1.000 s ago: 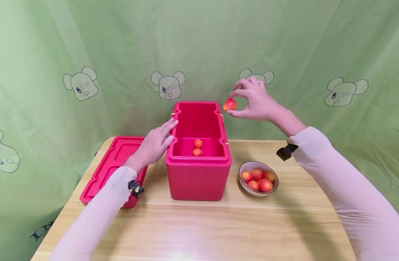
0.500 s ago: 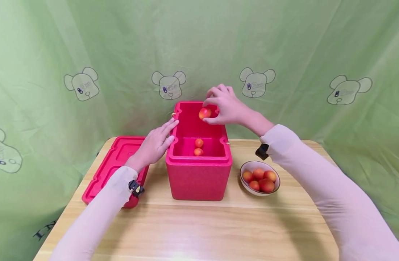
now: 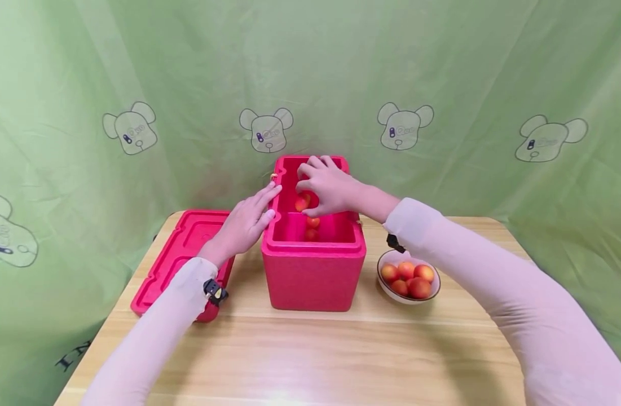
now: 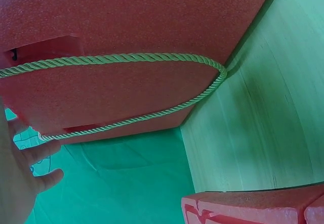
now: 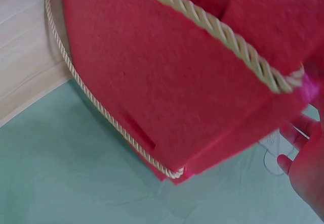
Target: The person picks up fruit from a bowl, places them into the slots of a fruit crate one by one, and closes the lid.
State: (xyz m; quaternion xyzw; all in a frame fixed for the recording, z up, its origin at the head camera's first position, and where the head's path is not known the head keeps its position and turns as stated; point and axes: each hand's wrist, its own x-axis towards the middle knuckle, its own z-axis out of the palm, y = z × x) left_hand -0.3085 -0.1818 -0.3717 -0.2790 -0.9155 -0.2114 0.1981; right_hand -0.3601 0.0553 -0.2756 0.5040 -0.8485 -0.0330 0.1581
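A red foam box (image 3: 312, 282) stands upright on the table without its lid. My left hand (image 3: 246, 223) rests on its left rim with the fingers stretched out. Over the box opening, my right hand (image 3: 326, 186) pinches a small red-orange fruit (image 3: 302, 203) between fingertips and thumb. Below that hand, two similar fruits lie on the box floor, the nearer fruit (image 3: 311, 234) in shade. To the right of the box is a white bowl (image 3: 383, 265) with a dark rim, holding several more red-orange fruits (image 3: 419, 288).
The red lid (image 3: 160, 276) lies on the wooden table (image 3: 300, 361) left of the box, partly under the left forearm. A twisted rope (image 4: 152, 57) hangs along the box's left side, and another rope (image 5: 217, 29) along its right. A green curtain (image 3: 315, 56) hangs behind.
My right hand has moved left and down with the fruit, from right of the box to inside its opening. The left hand has stayed on the rim.
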